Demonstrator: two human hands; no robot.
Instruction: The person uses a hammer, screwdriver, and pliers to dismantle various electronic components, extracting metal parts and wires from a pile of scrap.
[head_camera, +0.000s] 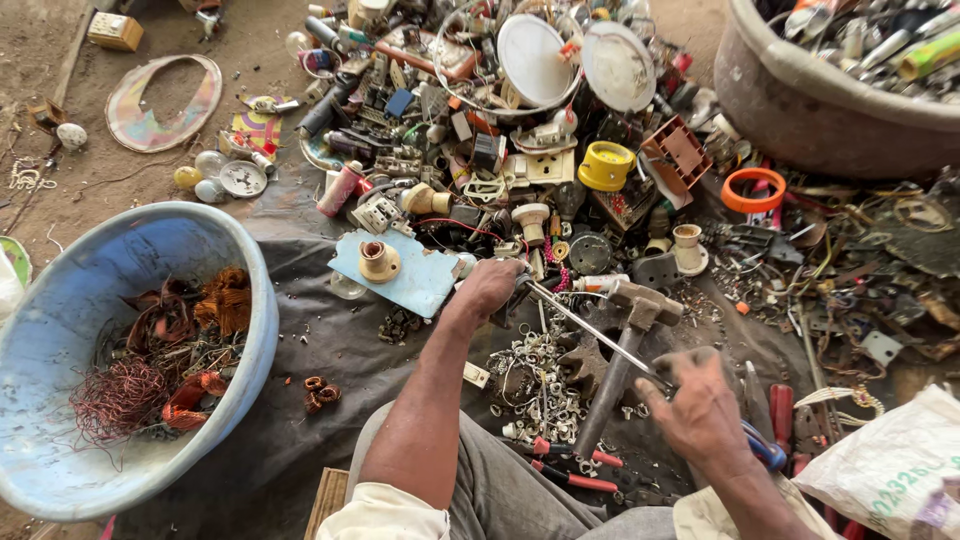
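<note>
thin metal rod (590, 325) spans between left hand (488, 288) and right hand (705, 410).

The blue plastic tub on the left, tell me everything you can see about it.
The blue tub is a wide, round basin of pale blue plastic, scuffed and dusty inside. It sits upright on the dirt ground to the person's left, its right rim overlapping the dark sheet. Its far inner wall is bare; the near bottom holds a tangle of reddish copper wire, orange-brown coils and bits of dark scrap. The lower edge is cut off by the frame. Neither hand touches it.
</note>
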